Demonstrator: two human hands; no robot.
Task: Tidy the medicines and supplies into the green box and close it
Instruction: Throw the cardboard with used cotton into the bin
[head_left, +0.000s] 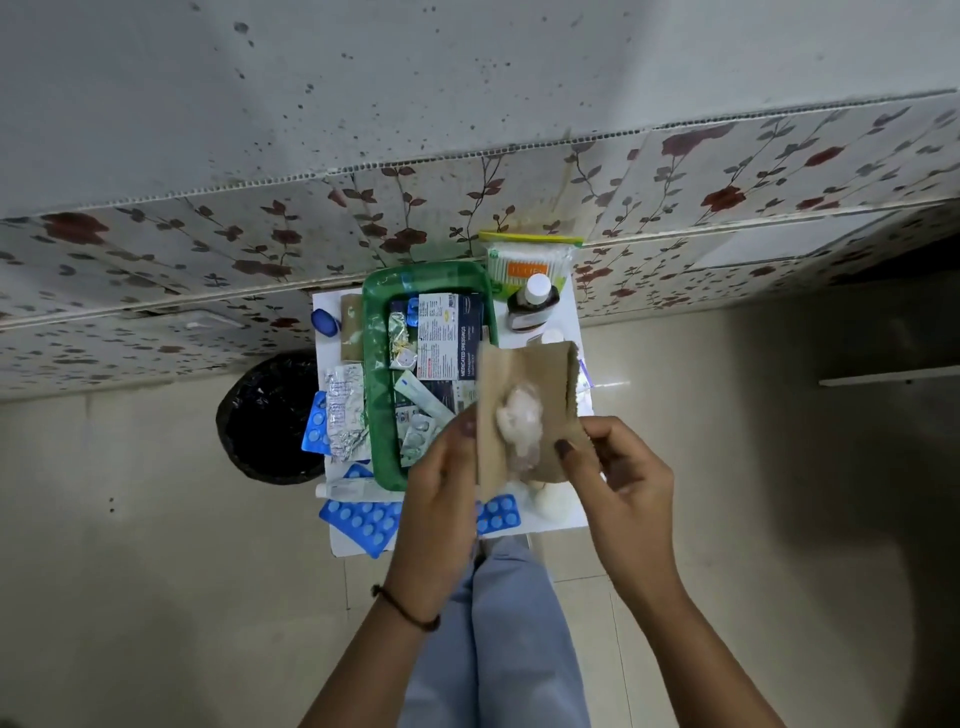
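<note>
The green box (378, 415) lies open on a small white table (347, 545), holding a medicated dressings carton (451, 338) and several foil strips. My left hand (441, 488) and my right hand (618, 467) hold a brown paper packet (545, 374) between them above the box's right edge; a white cotton wad (519, 421) shows on it. Blue pill strips (361, 519) lie at the table's near edge, another blue strip (317, 428) and silver strips (345, 410) to the box's left. A white tube (353, 488) lies by the box's near corner.
A brown syrup bottle (532, 306) and a cotton swab pack (530, 265) stand at the table's far right by the floral wall. A small blue tin (325, 321) and a brown packet (351, 327) sit far left. A black-lined bin (270, 415) stands left of the table.
</note>
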